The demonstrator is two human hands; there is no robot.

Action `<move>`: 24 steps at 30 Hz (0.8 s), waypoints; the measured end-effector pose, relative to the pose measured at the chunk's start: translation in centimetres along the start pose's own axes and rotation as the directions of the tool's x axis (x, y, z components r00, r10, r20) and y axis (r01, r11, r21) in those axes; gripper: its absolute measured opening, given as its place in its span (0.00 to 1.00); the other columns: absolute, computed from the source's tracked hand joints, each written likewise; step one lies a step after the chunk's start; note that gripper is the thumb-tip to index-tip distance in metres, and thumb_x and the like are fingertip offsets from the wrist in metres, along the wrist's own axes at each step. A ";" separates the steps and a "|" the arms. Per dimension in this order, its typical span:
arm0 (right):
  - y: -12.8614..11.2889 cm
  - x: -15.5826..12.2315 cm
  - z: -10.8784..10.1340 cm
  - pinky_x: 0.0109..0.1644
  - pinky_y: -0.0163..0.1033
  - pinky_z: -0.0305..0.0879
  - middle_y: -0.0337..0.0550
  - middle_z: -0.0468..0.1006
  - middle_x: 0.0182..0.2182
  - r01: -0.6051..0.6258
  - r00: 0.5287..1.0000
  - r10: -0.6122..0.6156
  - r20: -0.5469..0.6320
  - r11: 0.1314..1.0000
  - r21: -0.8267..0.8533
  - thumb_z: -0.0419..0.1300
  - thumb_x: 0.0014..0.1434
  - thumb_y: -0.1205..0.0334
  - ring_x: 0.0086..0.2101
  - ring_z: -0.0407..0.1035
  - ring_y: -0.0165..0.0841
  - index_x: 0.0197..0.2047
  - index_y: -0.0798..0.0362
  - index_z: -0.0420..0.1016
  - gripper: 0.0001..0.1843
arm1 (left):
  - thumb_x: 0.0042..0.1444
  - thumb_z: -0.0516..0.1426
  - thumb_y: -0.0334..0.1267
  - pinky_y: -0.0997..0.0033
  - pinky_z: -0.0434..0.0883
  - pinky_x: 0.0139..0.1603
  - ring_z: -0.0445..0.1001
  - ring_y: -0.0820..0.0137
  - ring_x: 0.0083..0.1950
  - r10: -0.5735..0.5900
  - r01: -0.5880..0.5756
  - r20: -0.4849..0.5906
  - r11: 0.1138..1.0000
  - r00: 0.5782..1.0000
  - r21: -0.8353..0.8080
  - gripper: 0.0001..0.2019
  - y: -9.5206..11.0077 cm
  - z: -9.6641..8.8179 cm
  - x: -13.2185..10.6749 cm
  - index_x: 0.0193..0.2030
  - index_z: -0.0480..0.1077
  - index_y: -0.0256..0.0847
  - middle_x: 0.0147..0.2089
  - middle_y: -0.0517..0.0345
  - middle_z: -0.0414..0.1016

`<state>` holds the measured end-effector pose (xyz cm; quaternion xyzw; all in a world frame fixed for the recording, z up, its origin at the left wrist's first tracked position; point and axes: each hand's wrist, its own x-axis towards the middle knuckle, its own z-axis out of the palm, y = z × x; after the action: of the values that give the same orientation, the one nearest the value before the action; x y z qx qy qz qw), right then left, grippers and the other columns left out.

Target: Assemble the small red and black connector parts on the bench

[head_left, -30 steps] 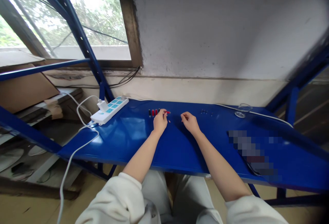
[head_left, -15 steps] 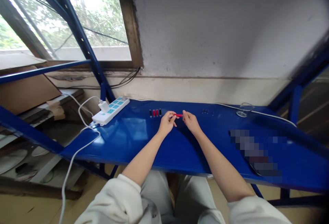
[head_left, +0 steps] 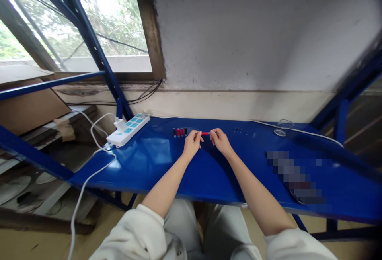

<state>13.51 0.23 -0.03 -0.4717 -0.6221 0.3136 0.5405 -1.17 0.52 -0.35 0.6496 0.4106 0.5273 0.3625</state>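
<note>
My left hand [head_left: 192, 142] and my right hand [head_left: 220, 140] meet over the blue shelf [head_left: 167, 164], both pinching a small red piece [head_left: 205, 133] between their fingertips. The piece lies level between the two hands, just above the shelf. A short row of small red and black pieces [head_left: 180, 131] stands upright on the shelf just left of my left hand. A few tiny dark bits [head_left: 238, 129] lie to the right of my right hand.
A white power strip [head_left: 129, 129] with teal sockets and a white cable [head_left: 89, 168] lies at the shelf's left end. A clear glass dish [head_left: 282, 128] sits at the back right beside a white wire. Blue rack posts frame both sides; a window is at upper left.
My left hand drew a red piece away from the row and moved right. My right hand came left to meet it, and both now pinch the piece.
</note>
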 end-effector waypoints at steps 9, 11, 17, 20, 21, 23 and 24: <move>-0.6 0.3 -0.2 0.20 0.32 0.56 0.38 0.70 0.21 -0.125 0.990 0.138 -0.040 0.965 0.231 0.58 0.47 0.46 0.18 0.59 0.24 0.29 0.54 0.66 0.18 | 0.56 0.48 0.50 0.80 0.62 0.18 0.63 0.81 0.16 -0.031 0.025 -0.078 0.997 0.996 -0.079 0.15 0.0 -0.1 0.3 0.35 0.62 0.38 0.26 0.61 0.69; -0.5 0.4 -0.4 0.20 0.32 0.55 0.39 0.70 0.21 -0.139 0.982 0.167 -0.087 0.956 0.259 0.58 0.47 0.46 0.17 0.58 0.24 0.28 0.54 0.67 0.18 | 0.56 0.47 0.50 0.80 0.62 0.19 0.63 0.81 0.16 -0.057 0.042 -0.128 0.992 0.990 -0.120 0.16 0.0 -0.2 0.4 0.35 0.61 0.38 0.26 0.61 0.69; -0.3 0.5 -0.3 0.21 0.32 0.57 0.43 0.72 0.26 -0.142 0.983 0.171 -0.073 0.944 0.297 0.59 0.45 0.45 0.20 0.60 0.25 0.36 0.56 0.72 0.22 | 0.52 0.52 0.50 0.79 0.60 0.17 0.62 0.81 0.15 -0.084 0.081 -0.020 0.987 0.996 -0.139 0.16 -0.2 -0.2 0.5 0.34 0.65 0.36 0.23 0.61 0.69; -0.5 0.2 0.0 0.21 0.32 0.56 0.41 0.71 0.24 -0.155 0.988 0.155 0.022 0.953 0.260 0.59 0.45 0.46 0.20 0.59 0.24 0.35 0.56 0.73 0.22 | 0.52 0.53 0.49 0.79 0.60 0.17 0.62 0.81 0.15 -0.070 0.074 0.032 0.986 0.997 -0.152 0.16 -0.2 0.0 0.4 0.33 0.66 0.35 0.24 0.60 0.70; -0.5 0.1 0.1 0.21 0.32 0.56 0.40 0.71 0.23 -0.163 0.987 0.155 0.050 0.956 0.245 0.60 0.45 0.46 0.20 0.58 0.24 0.35 0.56 0.73 0.22 | 0.52 0.53 0.49 0.79 0.60 0.17 0.63 0.81 0.15 -0.068 0.073 0.033 0.984 0.997 -0.163 0.16 -0.2 0.0 0.4 0.33 0.66 0.35 0.24 0.60 0.70; -0.6 0.0 0.2 0.21 0.31 0.55 0.39 0.70 0.22 -0.170 0.984 0.153 0.095 0.963 0.212 0.60 0.45 0.46 0.19 0.57 0.23 0.34 0.56 0.73 0.21 | 0.52 0.52 0.49 0.79 0.61 0.17 0.63 0.81 0.15 -0.068 0.071 0.028 0.981 0.997 -0.181 0.16 -0.2 0.0 0.5 0.33 0.65 0.35 0.25 0.60 0.69; -0.5 -0.1 0.3 0.21 0.31 0.55 0.38 0.70 0.22 -0.167 0.983 0.147 0.113 0.967 0.191 0.60 0.45 0.46 0.19 0.58 0.24 0.34 0.56 0.73 0.21 | 0.52 0.52 0.49 0.80 0.61 0.17 0.63 0.81 0.15 -0.069 0.072 0.025 0.980 0.997 -0.184 0.16 -0.3 0.0 0.5 0.33 0.65 0.35 0.24 0.60 0.69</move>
<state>13.09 -0.01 0.35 -0.4468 -0.5739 0.4393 0.5273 -1.20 1.08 -0.40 0.6030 0.3795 0.5439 0.4433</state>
